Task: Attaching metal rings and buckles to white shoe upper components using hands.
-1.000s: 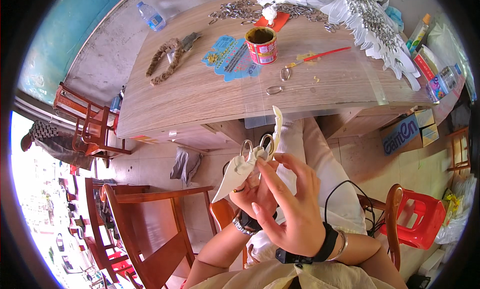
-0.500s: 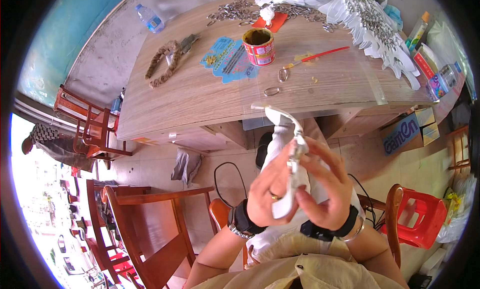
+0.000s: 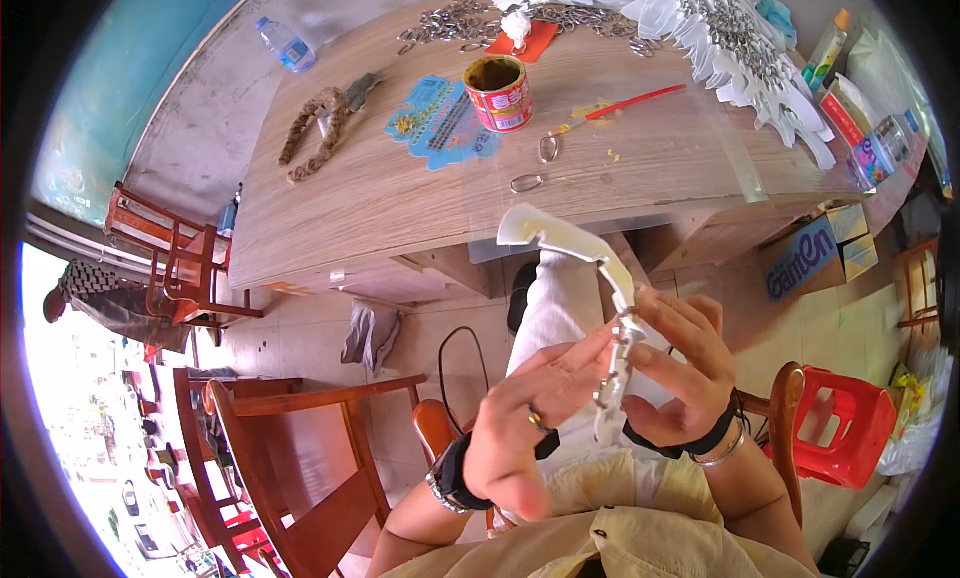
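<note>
A white, curved strip (image 3: 575, 246) with a metal fitting along its middle stands upright between my hands, over my lap. My right hand (image 3: 690, 368) is closed on it from the right, fingertips and thumb at the metal part. From the left, the fingers of my left hand (image 3: 530, 413) stretch toward the strip and their tips meet its edge. My left thumb hangs apart from it, pointing down. On the table lie two oval metal rings (image 3: 526, 183), a red-handled brush (image 3: 630, 103) and a pink-red tin (image 3: 498, 96) with a dark inside and yellowish stains.
White pieces with metal rings (image 3: 745, 53) are heaped at the table's back right, beside a pile of loose rings (image 3: 450, 26). A blue card (image 3: 440, 128) and a brown furry loop (image 3: 325, 128) lie left. Chairs (image 3: 310, 458) and a red stool (image 3: 845, 428) stand around me.
My left thumb has come off the strip and dropped away. The strip has tilted, its top end turned broader toward view, and my right hand has shifted slightly right.
</note>
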The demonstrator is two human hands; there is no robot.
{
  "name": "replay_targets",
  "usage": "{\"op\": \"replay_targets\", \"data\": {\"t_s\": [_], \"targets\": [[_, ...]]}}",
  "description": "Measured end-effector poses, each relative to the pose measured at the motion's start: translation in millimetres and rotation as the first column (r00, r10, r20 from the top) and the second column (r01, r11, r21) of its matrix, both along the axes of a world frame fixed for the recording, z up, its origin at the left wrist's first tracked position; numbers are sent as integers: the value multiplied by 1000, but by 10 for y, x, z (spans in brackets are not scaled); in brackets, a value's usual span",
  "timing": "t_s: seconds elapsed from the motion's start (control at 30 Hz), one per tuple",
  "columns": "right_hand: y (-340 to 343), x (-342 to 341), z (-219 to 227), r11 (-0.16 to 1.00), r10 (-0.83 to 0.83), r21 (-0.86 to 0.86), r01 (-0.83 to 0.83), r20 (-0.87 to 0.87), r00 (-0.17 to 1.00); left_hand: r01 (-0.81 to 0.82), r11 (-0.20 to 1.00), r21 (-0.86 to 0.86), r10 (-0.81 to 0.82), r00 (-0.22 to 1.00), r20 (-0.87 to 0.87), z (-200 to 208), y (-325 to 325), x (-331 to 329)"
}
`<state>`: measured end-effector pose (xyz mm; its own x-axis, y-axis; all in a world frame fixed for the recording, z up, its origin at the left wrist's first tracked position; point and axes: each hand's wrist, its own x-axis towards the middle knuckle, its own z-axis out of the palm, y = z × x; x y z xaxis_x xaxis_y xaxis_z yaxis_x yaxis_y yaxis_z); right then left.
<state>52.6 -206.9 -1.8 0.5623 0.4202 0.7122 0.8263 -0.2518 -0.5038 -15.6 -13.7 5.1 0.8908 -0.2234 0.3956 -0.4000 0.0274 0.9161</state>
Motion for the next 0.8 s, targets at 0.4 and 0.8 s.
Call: {"op": "replay_targets", "data": {"t_s": [0.4, 0.8], "targets": [[80, -12, 69, 947, -40, -300, 118, 253, 967, -402, 915, 27, 355, 775, -523, 419, -100, 7], [101, 0, 29, 931, -44, -330, 158, 326, 944, -481, 852, 209, 521, 730, -443, 349, -123, 33]]}}
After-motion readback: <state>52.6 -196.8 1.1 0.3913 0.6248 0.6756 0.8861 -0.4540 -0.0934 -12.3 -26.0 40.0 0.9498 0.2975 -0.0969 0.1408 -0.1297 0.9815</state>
